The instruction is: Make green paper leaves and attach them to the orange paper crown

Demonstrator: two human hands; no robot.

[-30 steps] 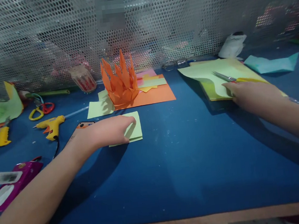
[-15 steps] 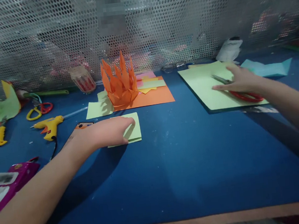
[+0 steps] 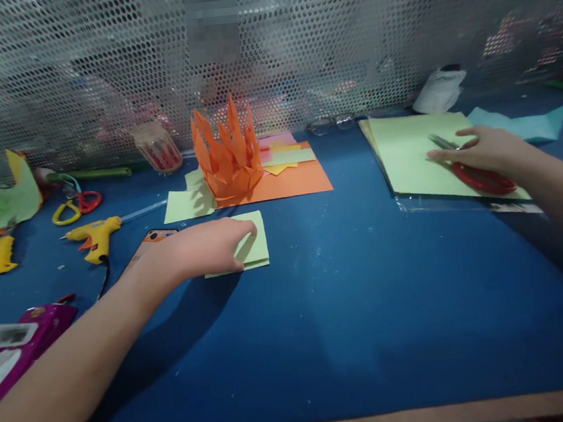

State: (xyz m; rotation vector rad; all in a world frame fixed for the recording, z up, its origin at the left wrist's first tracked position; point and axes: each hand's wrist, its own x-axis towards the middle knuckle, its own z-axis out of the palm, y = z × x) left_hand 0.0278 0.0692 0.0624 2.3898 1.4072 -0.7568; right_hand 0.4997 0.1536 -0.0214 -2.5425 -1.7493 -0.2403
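My left hand (image 3: pixel 215 246) is curled over small folded light green paper (image 3: pixel 255 239), thumb and forefinger bent against it. Its other fingers are hidden behind the hand. On the right, my right hand (image 3: pixel 491 148) is on red-handled scissors (image 3: pixel 484 179), whose blades poke out between thumb and fingers toward the left. Under the scissors lies a stack of large light green sheets (image 3: pixel 414 157) on a clear plastic sleeve. Beyond my left hand stands a spiky orange folded-paper piece (image 3: pixel 231 169), beside orange sheet paper (image 3: pixel 303 182) and more small green paper (image 3: pixel 188 205).
At left lie a yellow glue gun (image 3: pixel 96 237), yellow-and-red-handled scissors (image 3: pixel 90 201), a yellow-handled tool (image 3: pixel 2 255), a phone (image 3: pixel 139 246) and a purple device (image 3: pixel 47 326). A jar (image 3: pixel 158 149), eyeglasses (image 3: pixel 331 124) and blue paper (image 3: pixel 528 123) are by the perforated metal back.
My right hand and the scissors have shifted right. The large green stack has slid right with them, showing more of the plastic sleeve's front edge. My left hand stays on the small paper.
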